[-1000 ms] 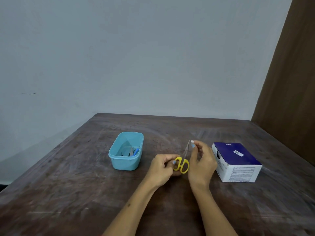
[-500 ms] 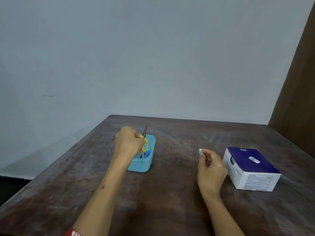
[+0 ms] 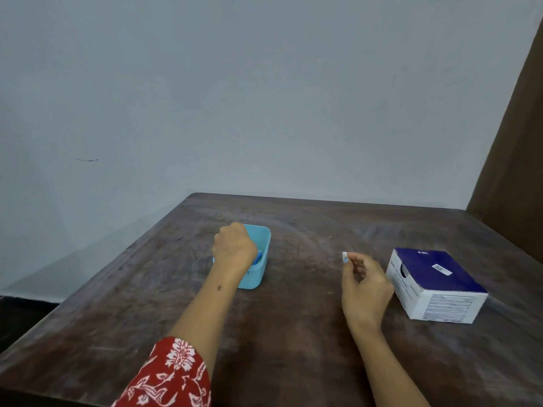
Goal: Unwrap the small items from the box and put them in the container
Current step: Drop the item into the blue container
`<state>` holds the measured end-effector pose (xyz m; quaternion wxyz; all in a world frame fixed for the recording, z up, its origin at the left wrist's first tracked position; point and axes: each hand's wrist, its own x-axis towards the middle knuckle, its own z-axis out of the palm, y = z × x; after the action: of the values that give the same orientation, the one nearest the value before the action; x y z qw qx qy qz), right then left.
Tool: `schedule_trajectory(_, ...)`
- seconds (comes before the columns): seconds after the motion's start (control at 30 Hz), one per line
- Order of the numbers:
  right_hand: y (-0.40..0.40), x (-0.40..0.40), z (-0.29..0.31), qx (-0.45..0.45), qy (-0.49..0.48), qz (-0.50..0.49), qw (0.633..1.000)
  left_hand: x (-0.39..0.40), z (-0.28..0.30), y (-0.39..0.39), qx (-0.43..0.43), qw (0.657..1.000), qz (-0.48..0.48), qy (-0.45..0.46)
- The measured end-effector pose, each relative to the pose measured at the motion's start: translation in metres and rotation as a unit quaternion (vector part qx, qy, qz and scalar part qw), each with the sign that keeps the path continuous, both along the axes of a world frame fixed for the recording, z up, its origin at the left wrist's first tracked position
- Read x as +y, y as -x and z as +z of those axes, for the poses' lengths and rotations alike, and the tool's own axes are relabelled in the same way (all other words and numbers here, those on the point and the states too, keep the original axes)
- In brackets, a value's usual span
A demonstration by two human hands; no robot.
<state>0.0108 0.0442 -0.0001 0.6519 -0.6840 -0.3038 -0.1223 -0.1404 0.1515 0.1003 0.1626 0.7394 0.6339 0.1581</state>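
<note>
While seen from the head view: a dark wooden table (image 3: 293,333) set against a pale grey-blue wall (image 3: 264,98), with a brown panel (image 3: 517,160) at the right edge.

Left hand (image 3: 233,248) held over the near-left part of the light blue container (image 3: 260,257), knuckles up, fingers curled down into it. Impossible to tell whether anything is gripped there, since the fingertips are hidden behind the back of the hand. Inside the container, only a bit of a blue item (image 3: 258,257) visible beside the hand; the rest covered. Red sleeve with a white flower pattern (image 3: 170,374) at the lower edge, on the left forearm.

Right hand (image 3: 365,289) raised above the table, between the container and the box (image 3: 435,284), apart from both. Thumb and forefinger pinching a small white piece (image 3: 345,257) with a pale blue tint at its lower end, held up at the fingertips; other fingers loosely curled. Too small to tell whether wrapped item or bare wrapper.

Box resting on the table at the right, dark blue on top with a small white label, white on its sides with fine print, a dark round opening in the side facing the right hand.
</note>
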Motion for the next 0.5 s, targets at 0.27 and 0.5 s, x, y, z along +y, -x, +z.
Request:
schedule_trajectory(0.27, 0.002, -0.002, 0.002, 0.010, -0.001, -0.003, 1.000, 0.000, 0.002, -0.002, 0.038, 0.999, -0.014, 0.001)
schedule_trajectory(0.5, 0.015, -0.023, 0.008, 0.041, -0.025, -0.009, 0.999, -0.047, 0.018, -0.006, -0.013, 0.988, -0.048, -0.147)
